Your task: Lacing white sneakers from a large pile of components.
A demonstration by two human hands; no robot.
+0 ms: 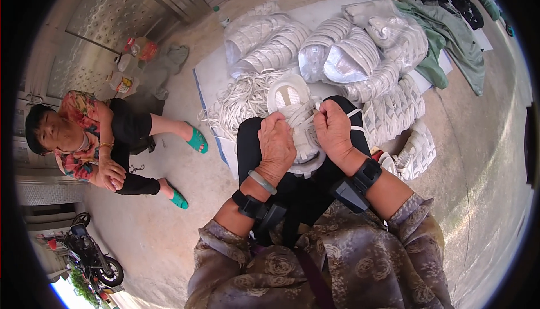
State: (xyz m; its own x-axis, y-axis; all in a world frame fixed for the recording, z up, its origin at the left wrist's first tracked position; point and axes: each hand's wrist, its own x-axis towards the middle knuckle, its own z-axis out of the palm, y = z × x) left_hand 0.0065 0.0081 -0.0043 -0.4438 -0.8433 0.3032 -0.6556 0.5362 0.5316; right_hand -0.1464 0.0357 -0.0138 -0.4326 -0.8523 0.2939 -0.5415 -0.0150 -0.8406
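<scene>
A white shoe (307, 140) lies in my lap between my knees, its toe end pointing away from me. My left hand (277, 145) is closed on the shoe's left side, close to the lacing; its fingertips are partly hidden. My right hand (336, 132) pinches a white shoelace (318, 104) at the shoe's right side, thumb and fingers pressed together. Loose lace ends trail over my right knee. Just beyond the shoe, a big tangle of white laces (243, 102) lies on the sheet.
Stacks of nested white shoes (394, 106) and plastic-wrapped bundles (343, 50) stand on a pale sheet (211, 78) ahead. Green cloth (458, 56) lies far right. A person in green slippers (197, 140) sits at left, hands clasped. A motorcycle (93, 253) stands behind them.
</scene>
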